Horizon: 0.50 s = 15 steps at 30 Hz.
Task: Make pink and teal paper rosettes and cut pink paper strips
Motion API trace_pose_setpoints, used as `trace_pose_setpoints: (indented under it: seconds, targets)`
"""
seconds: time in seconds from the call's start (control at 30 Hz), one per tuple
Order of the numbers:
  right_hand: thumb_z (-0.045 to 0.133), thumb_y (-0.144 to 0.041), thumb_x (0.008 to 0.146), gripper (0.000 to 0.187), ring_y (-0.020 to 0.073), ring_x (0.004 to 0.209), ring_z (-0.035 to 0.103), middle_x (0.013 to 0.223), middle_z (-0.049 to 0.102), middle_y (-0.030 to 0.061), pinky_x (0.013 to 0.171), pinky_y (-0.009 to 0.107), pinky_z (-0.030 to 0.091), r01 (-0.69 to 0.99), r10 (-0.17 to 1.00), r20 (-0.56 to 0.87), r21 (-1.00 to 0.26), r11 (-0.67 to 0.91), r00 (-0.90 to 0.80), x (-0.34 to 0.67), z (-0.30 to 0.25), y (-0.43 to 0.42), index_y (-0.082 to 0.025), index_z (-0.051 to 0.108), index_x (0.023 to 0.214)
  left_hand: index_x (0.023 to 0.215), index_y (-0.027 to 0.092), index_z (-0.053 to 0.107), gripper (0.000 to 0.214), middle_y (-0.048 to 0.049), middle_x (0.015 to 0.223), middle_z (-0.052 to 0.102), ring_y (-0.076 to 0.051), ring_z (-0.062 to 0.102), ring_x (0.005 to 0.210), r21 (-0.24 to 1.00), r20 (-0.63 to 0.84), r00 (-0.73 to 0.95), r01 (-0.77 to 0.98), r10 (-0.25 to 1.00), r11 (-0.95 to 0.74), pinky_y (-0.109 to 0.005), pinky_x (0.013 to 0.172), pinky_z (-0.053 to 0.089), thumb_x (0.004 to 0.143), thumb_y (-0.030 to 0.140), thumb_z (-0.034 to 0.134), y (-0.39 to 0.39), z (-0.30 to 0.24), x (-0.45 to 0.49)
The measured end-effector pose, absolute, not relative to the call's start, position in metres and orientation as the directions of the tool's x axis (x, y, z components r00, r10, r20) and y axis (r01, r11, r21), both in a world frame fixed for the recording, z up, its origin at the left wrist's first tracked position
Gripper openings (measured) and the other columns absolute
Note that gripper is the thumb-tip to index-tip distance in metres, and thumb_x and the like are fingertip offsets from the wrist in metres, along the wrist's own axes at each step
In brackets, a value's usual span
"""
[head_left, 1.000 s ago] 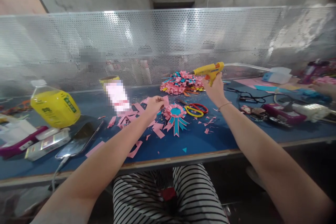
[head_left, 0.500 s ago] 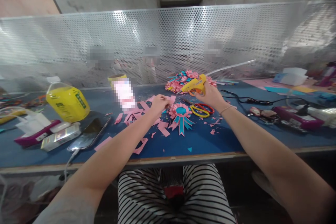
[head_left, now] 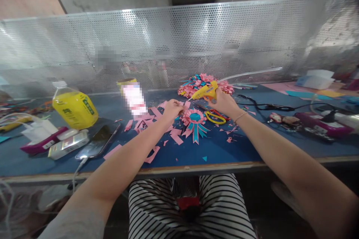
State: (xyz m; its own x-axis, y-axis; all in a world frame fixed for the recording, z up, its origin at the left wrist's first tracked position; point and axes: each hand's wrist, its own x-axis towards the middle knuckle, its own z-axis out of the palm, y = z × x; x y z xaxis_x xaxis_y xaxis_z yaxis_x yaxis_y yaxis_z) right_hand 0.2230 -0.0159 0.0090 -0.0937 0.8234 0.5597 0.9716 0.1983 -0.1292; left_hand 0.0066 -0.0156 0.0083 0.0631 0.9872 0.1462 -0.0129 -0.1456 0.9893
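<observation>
My right hand (head_left: 223,101) is closed around a yellow hot glue gun (head_left: 206,91), whose nozzle points down and left; a clear glue stick (head_left: 252,72) juts from its back. In a pinch, my left hand (head_left: 174,109) holds a small pink paper strip (head_left: 187,105), right by the nozzle. Just below lies a pink and blue paper rosette (head_left: 194,116) with striped tails. Beside it are scissors (head_left: 215,118) with red and yellow handles. Behind the glue gun rises a pile of similar paper rosettes (head_left: 190,86).
Pink paper scraps (head_left: 176,136) litter the blue table. At left stand a yellow-liquid bottle (head_left: 74,108), a phone on a cable (head_left: 98,142) and a purple power strip (head_left: 45,140). Another purple strip (head_left: 322,124) and a black cord (head_left: 266,106) lie right. A perforated metal screen (head_left: 190,37) runs behind.
The glue gun has tilted slightly, and its nozzle has come closer to the pink strip in my left hand. The whole view has shifted a little.
</observation>
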Motion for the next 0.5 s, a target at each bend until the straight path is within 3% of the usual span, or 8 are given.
trace_pose_setpoints:
  seconds: [0.5]
  targets:
    - [0.042,-0.038,0.078,0.042,0.0281,0.077,0.061,0.089,0.063,0.0170,0.062,0.033,0.041,0.978,0.844,0.527,-0.106,0.179,-0.097,0.2223,0.0105,-0.0160,-0.008,0.041,0.107,0.067,0.019,0.038,0.028,0.0049,0.049,0.048,-0.008,0.049,0.044,0.984,0.175,0.103,0.014,0.979,-0.177,-0.023,0.047,0.035,0.059,0.005,0.061,-0.0193,0.0084,0.0071]
